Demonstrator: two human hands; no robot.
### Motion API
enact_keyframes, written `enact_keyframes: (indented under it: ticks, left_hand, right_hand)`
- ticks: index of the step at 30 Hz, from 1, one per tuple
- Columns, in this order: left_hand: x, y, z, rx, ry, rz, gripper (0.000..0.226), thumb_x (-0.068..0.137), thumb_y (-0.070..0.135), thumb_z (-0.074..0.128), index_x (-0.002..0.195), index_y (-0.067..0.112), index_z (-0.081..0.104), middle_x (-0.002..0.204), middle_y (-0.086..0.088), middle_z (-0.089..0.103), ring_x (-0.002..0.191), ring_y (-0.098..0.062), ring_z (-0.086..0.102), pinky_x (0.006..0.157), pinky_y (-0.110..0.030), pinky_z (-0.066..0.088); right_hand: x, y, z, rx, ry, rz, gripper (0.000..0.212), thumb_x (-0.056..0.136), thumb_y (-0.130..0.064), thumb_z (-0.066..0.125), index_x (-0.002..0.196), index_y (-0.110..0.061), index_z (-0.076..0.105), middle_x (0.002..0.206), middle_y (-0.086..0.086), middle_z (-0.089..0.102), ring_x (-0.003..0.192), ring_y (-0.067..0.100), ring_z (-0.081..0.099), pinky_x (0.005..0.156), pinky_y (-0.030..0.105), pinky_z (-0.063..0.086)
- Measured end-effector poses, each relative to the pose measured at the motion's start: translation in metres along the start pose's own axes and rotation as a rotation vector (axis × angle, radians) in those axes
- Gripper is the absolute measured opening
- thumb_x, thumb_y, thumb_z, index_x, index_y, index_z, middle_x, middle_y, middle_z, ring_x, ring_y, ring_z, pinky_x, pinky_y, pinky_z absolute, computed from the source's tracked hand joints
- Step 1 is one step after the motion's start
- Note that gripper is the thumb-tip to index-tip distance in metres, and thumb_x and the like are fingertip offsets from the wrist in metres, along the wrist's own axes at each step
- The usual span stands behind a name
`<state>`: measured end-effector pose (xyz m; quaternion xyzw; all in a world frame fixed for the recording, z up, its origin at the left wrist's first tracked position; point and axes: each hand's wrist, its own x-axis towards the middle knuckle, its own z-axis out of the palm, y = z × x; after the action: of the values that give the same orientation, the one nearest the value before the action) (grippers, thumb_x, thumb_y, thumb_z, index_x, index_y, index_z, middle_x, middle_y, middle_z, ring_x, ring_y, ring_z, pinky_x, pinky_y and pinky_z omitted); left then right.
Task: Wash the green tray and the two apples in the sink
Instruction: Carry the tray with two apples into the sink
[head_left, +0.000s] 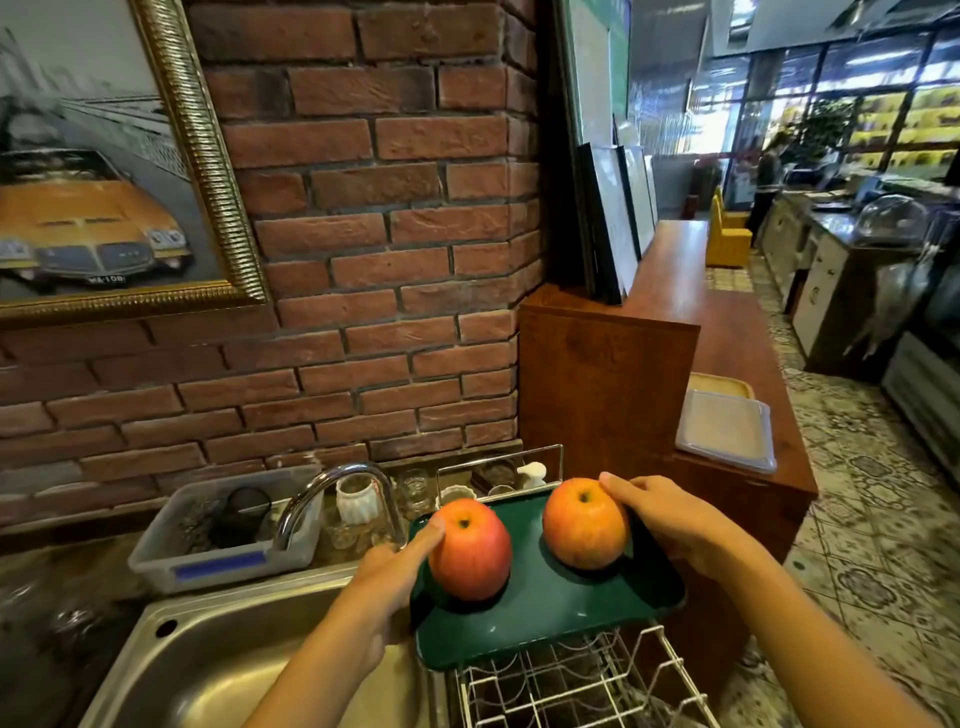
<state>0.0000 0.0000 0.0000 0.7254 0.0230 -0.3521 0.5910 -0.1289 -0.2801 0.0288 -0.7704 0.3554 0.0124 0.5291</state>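
Standing on a green tray (550, 608), two apples: the left apple (470, 550) red, the right apple (586, 524) more orange, set apart with bare tray between them. The tray sits partly over a white wire dish rack (576, 680), just right of the steel sink (208, 660); whether it rests on the rack or is carried by the hands cannot be told.

Left hand (387, 577): at the tray's left edge, forefinger stretched out and pressed against the left apple's side, remaining fingers hidden under the tray edge.

Right hand (670, 519): at the tray's right side, fingers loosely together and laid on the right apple's upper far side, steadying rather than pinching.

Behind the tray: a curved tap (337, 493) over the sink, a grey plastic tub (228, 535) of utensils to the left, glasses and a white ribbed cup (356, 499) against the brick wall (363, 260). Far right, a wooden counter (717, 332) bearing a lidded clear container (727, 431).
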Motion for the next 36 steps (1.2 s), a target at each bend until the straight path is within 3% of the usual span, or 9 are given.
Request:
enact_keyframes:
  ticks: [6,11,16,21,25,31,34,36]
  left_hand:
    - [0.003,0.001,0.008,-0.033,0.011,0.005,0.085,0.073,0.063,0.078,0.14,0.019,0.05,0.141,-0.016,0.051,0.128,-0.041,0.049,0.106,-0.059,0.044]
    - [0.004,0.0,0.009,-0.043,0.023,-0.008,0.07,0.072,0.06,0.078,0.124,0.019,0.057,0.125,-0.013,0.058,0.111,-0.036,0.056,0.096,-0.052,0.051]
    - [0.002,0.0,0.011,-0.127,0.023,0.035,0.038,0.078,0.048,0.079,0.098,0.023,0.06,0.106,-0.005,0.06,0.092,-0.026,0.057,0.082,-0.043,0.05]
    - [-0.003,0.004,0.006,-0.204,0.046,0.067,0.03,0.082,0.041,0.079,0.097,0.02,0.064,0.103,-0.007,0.062,0.093,-0.027,0.059,0.071,-0.038,0.051]
    - [-0.006,0.007,-0.003,-0.241,0.082,0.098,0.03,0.081,0.04,0.079,0.098,0.02,0.065,0.105,-0.008,0.064,0.096,-0.027,0.06,0.081,-0.041,0.052]
    - [-0.01,0.013,-0.034,-0.256,0.097,0.131,0.031,0.079,0.042,0.08,0.101,0.023,0.068,0.106,-0.004,0.064,0.096,-0.025,0.059,0.076,-0.038,0.051]
    - [-0.011,0.013,-0.06,-0.268,0.122,0.137,0.032,0.079,0.043,0.08,0.103,0.027,0.067,0.109,-0.002,0.061,0.1,-0.026,0.057,0.089,-0.043,0.052]
    - [-0.011,0.012,-0.079,-0.266,0.137,0.13,0.036,0.077,0.043,0.081,0.104,0.025,0.067,0.112,-0.004,0.061,0.107,-0.03,0.057,0.097,-0.048,0.051]
  right_hand:
    - [-0.002,0.008,-0.003,0.137,-0.054,0.055,0.106,0.069,-0.078,0.06,0.142,-0.003,0.045,0.14,0.02,0.05,0.124,0.039,0.053,0.109,0.058,0.041]
    - [0.001,0.01,-0.003,0.121,-0.075,0.035,0.102,0.06,-0.08,0.06,0.129,-0.005,0.055,0.127,0.018,0.058,0.113,0.034,0.06,0.104,0.053,0.048]
    - [0.008,0.013,0.0,0.178,-0.025,0.041,0.105,0.054,-0.075,0.069,0.129,-0.002,0.055,0.123,0.017,0.06,0.108,0.033,0.062,0.093,0.046,0.055]
    - [0.01,0.003,0.008,0.192,-0.016,0.044,0.103,0.058,-0.072,0.07,0.129,0.001,0.054,0.124,0.021,0.06,0.11,0.037,0.062,0.098,0.05,0.053]
    - [0.009,-0.01,0.014,0.177,-0.025,0.025,0.097,0.068,-0.069,0.068,0.133,0.001,0.051,0.127,0.022,0.058,0.112,0.038,0.061,0.099,0.05,0.053]
    - [0.006,-0.03,0.035,0.173,-0.038,-0.007,0.084,0.077,-0.064,0.067,0.128,0.001,0.055,0.122,0.021,0.061,0.108,0.036,0.064,0.096,0.048,0.055]
    - [0.004,-0.045,0.056,0.156,-0.05,-0.018,0.079,0.076,-0.065,0.068,0.123,-0.002,0.057,0.118,0.019,0.063,0.104,0.036,0.066,0.094,0.05,0.056]
    - [0.0,-0.055,0.07,0.14,-0.052,-0.024,0.084,0.068,-0.069,0.069,0.121,-0.004,0.058,0.115,0.018,0.064,0.101,0.035,0.066,0.083,0.046,0.059]
